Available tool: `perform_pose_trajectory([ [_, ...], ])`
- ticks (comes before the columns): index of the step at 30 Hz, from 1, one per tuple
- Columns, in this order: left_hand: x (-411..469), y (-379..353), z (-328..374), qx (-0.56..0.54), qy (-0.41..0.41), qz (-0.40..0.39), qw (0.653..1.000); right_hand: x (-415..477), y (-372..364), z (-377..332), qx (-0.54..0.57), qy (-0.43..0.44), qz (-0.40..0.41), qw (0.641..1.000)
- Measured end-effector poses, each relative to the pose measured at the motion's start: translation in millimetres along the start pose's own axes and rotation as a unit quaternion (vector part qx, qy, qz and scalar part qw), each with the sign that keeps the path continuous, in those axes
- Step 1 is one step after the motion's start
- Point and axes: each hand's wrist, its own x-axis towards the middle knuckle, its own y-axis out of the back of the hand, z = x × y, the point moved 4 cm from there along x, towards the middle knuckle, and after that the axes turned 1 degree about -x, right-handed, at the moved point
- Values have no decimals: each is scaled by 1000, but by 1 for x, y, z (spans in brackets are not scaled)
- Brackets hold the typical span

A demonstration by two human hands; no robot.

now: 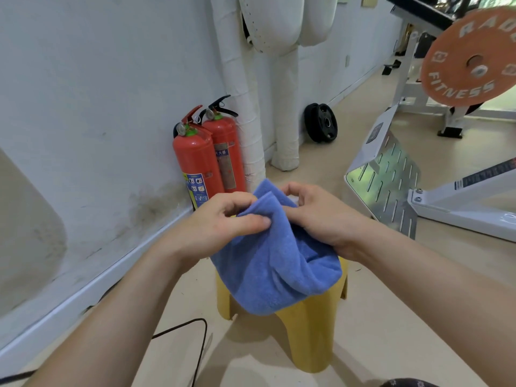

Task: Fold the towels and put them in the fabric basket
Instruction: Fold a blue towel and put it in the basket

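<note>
A blue towel (275,263) hangs doubled over between both hands, above a yellow plastic stool (307,333). My left hand (223,222) pinches the towel's upper left edge between thumb and fingers. My right hand (315,213) grips the towel's right side, its fingers curled over the top corner. The towel's lower fold droops onto the stool's seat and hides most of it. No fabric basket is in view.
Two red fire extinguishers (206,157) stand against the white wall behind the stool. A black cable (195,344) runs across the beige floor at lower left. A white weight machine (418,185) with an orange plate (474,57) stands on the right; black plates (321,122) lean on the wall.
</note>
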Motion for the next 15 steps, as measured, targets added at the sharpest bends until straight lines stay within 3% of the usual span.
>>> perform_pose_trajectory([
  [2,0,-1,-2,-1,5,23,1000,1,4,-3,-50,18,25,998],
  [7,4,3,-1,-60,-33,181,981,-8,12,-23,-8,88,-8,996],
  [10,5,6,1,-124,-42,234,963,-18,27,-35,-121,133,-35,983],
  [13,7,2,5,-187,-48,241,951,-27,35,-35,-259,96,-77,958],
  [15,10,0,6,-214,-54,251,943,-32,44,-38,-292,90,-56,951],
])
